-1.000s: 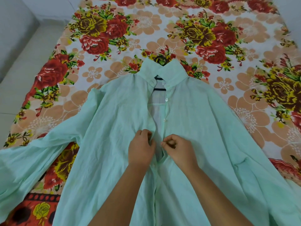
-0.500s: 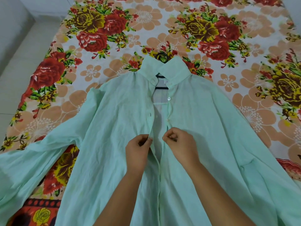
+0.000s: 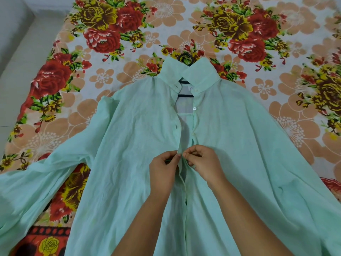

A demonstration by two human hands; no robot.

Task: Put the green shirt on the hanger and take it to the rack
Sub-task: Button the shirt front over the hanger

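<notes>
Green shirt [image 3: 129, 145] on hanger [image 3: 186, 59], flat on bedsheet [image 3: 129, 58]; left hand [image 3: 163, 169], right hand [image 3: 204, 163] together, each pinching a front edge.

A thin, matt shirt [image 3: 129, 135] of pale green woven cloth, slightly sheer at the open front and creased with soft wrinkles, lies on a bedsheet [image 3: 166, 39] of flat, matt cloth printed with red, yellow and peach flowers. Its small white buttons [image 3: 194, 108] have a pearly, glossy plastic look, while the dark hanger [image 3: 185, 55] showing at the collar appears smooth and faintly shiny, whether plastic or coated metal cannot be told. The floor [image 3: 27, 71] beside the bed is pale, smooth tile with a dull finish.
</notes>
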